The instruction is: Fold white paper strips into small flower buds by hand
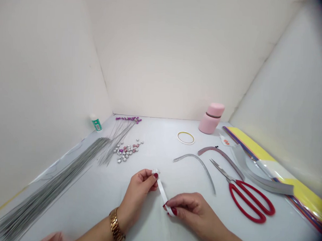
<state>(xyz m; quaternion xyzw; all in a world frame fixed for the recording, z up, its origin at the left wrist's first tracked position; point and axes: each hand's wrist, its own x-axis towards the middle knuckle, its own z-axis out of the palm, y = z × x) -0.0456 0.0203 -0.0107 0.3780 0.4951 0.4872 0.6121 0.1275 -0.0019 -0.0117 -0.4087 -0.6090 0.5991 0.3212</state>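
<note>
A narrow white paper strip (162, 192) runs between my two hands above the table. My left hand (142, 187) pinches its upper end, where a small folded silvery-white piece (156, 171) shows at the fingertips. Lower down, my right hand (191, 209) grips the strip between thumb and fingers, and the strip curls there. Small silver, pink and purple folded pieces (126, 151) lie in a loose group beyond my left hand. A curved silver-grey strip (201, 163) rests beyond my right hand.
Red-handled scissors (235, 187), a mauve strip (223, 155), grey strips (267, 183) and coloured sheets (255, 149) lie right. Farther back are a tape ring (185, 142) and pink bottle (211, 119). Left are grey wires (65, 176), purple-tipped wires (127, 126) and a glue stick (97, 124).
</note>
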